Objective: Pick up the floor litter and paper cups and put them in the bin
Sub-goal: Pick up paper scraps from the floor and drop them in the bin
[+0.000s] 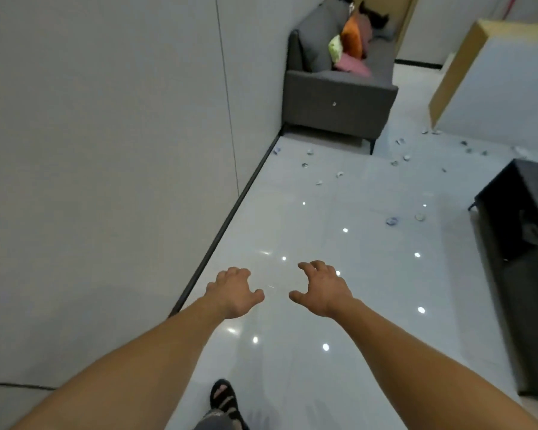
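Note:
Several small crumpled scraps of litter (pixel 392 221) lie scattered on the glossy white floor, from the wall by the sofa across to the right. Other scraps (pixel 305 165) sit nearer the sofa's front. My left hand (pixel 233 291) and my right hand (pixel 322 290) are stretched out side by side over the floor, fingers loosely curled and holding nothing. Both hands are well short of the litter. No bin and no paper cup is recognisable in view.
A grey sofa (pixel 336 100) with coloured cushions stands against the wall ahead. A dark low table (pixel 516 231) is at the right, a white and wood cabinet (pixel 491 85) beyond it. The wall (pixel 106 150) runs along my left. My sandalled foot (pixel 224 398) is below.

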The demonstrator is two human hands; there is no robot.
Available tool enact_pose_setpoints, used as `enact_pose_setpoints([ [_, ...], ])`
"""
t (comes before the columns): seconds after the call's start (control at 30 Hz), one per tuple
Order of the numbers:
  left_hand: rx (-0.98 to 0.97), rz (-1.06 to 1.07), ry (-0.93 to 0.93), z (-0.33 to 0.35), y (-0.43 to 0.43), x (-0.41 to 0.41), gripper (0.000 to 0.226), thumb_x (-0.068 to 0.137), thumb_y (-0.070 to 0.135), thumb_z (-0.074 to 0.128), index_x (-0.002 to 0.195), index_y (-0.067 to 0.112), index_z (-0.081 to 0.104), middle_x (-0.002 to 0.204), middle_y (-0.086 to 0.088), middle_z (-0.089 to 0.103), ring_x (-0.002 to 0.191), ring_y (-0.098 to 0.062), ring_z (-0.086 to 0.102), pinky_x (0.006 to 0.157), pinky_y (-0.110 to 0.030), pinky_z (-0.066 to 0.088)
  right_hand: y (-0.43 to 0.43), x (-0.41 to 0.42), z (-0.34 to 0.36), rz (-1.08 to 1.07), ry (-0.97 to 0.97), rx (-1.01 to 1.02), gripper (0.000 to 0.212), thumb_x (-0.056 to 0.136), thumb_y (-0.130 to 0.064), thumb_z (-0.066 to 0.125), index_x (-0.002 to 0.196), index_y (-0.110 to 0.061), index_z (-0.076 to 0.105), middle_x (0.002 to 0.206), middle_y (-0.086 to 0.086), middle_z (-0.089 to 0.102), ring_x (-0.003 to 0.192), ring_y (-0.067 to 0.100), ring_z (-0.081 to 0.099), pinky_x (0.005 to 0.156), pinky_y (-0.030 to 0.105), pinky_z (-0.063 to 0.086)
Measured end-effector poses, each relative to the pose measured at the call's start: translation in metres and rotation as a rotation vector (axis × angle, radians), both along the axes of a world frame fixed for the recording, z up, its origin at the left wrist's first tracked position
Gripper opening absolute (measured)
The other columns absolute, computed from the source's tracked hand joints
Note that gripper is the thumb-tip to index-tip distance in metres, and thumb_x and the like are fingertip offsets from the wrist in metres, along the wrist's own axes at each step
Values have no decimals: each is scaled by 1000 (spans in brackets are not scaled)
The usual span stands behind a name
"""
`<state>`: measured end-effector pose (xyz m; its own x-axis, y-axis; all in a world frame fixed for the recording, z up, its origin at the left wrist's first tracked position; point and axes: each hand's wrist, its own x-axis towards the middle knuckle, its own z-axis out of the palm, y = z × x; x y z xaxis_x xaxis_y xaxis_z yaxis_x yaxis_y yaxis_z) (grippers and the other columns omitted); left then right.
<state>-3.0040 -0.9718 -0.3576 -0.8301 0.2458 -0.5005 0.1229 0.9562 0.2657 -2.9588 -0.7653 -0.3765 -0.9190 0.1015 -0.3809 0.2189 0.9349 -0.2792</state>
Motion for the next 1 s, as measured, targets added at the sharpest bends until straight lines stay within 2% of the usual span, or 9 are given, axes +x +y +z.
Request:
enact_pose_setpoints([
  [0.33, 95, -268, 13, 5, 163, -141, 72, 88, 54, 46, 148, 20, 27, 152, -3, 30, 138, -25, 27, 110, -42, 30, 144, -82, 15, -303, 13, 32, 77, 86, -58, 55, 151, -29, 25, 156, 1, 25, 140, 24, 27, 109, 44, 34],
  [0.6, 74, -452, 4, 16, 283, -250, 71, 88, 53, 47, 148, 19, 28, 151, -5, 30, 137, -28, 29, 108, -43, 31, 240, -140, 14, -515, -9, -14, 77, 87, -55, 57, 151, -27, 25, 156, 1, 25, 141, 23, 27, 111, 43, 33],
  [0.8, 41, -548, -48, 3, 394, -296, 73, 88, 52, 48, 149, 19, 25, 153, -6, 28, 138, -27, 27, 110, -42, 30, 339, -177, -8, -604, -21, -69, 76, 88, -54, 57, 151, -27, 25, 156, 0, 23, 141, 22, 27, 111, 41, 34],
  [1.0, 28, -548, -84, 2, 520, -336, 72, 89, 51, 48, 149, 19, 25, 152, -6, 29, 137, -27, 30, 109, -41, 32, 467, -217, -8, -607, -31, -82, 76, 89, -54, 57, 152, -26, 24, 156, 0, 23, 140, 22, 27, 110, 40, 35],
])
